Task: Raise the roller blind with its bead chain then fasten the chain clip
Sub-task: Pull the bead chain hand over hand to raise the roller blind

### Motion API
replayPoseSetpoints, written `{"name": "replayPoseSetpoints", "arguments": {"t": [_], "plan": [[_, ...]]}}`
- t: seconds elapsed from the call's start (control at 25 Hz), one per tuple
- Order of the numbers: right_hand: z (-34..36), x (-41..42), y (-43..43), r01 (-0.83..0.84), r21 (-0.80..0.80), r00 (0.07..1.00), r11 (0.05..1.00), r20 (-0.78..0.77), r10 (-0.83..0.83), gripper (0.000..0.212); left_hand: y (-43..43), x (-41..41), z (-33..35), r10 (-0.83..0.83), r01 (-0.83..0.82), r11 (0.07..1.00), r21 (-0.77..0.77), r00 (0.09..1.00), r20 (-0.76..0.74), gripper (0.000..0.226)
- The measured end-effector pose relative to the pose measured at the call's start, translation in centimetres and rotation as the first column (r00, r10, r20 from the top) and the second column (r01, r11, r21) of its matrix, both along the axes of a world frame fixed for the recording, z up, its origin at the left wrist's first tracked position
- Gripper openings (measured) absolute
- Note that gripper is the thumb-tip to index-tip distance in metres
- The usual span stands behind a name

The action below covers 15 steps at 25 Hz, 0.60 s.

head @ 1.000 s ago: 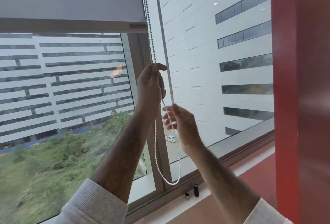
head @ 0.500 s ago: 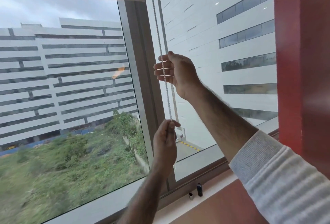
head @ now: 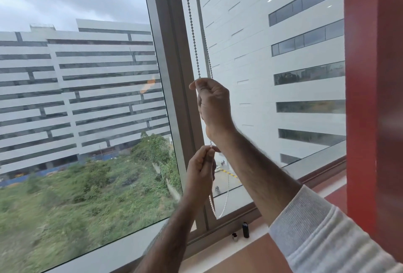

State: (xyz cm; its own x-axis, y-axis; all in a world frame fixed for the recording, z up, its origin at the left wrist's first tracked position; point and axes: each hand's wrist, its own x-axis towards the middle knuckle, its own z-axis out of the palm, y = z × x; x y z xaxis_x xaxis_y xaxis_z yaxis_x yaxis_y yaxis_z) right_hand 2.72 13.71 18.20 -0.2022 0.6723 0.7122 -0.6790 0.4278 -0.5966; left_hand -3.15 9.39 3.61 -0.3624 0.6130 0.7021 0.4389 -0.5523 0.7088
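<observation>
Both hands were closed on the beaded chain (head: pixel 193 31): right hand (head: pixel 214 107) fisted up high, left hand (head: pixel 201 170) pinching lower down, white loop dangling below.

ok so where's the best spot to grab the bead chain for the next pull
Likely the taut strand of the bead chain just above the right hand, pinched from the room side. It hangs straight and free of the window frame there; the loop below is slack.
</observation>
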Motion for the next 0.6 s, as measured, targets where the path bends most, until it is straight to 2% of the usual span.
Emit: {"name": "replayPoseSetpoints", "arguments": {"t": [0.08, 0.16, 0.24, 0.36, 0.6], "plan": [[-0.5, 0.3, -0.2, 0.037, 0.033, 0.999, 0.999, -0.036, -0.036, 0.024, 0.2, -0.6, 1.6, -0.062, 0.062, 0.994, -0.092, 0.998, 0.002, 0.032], [-1.9, 0.6, -0.2, 0.087, 0.048, 0.996, 0.995, -0.034, -0.085, 0.023, 0.0, -1.5, 4.0, -0.06, 0.063, 0.989, -0.137, 0.998, 0.026, 0.035], [-4.5, 1.1, -0.1, 0.147, 0.058, 0.989, 0.987, -0.004, -0.147, 0.023, -0.4, -2.2, 7.2, -0.081, 0.092, 0.992, -0.088, 0.99, 0.117, 0.043], [-8.7, 1.6, 0.1, 0.125, 0.044, 0.991, 0.991, 0.046, -0.127, 0.025, -0.6, -2.0, 11.6, -0.253, 0.257, 0.966, 0.019, 0.932, 0.258, 0.04], [-15.6, 2.0, 0.6, 0.128, -0.019, 0.976, 0.992, 0.18, -0.122, 0.027, 0.3, 0.7, 14.1, -0.379, 0.397, 0.918, 0.001, 0.875, 0.301, 0.039]]}}
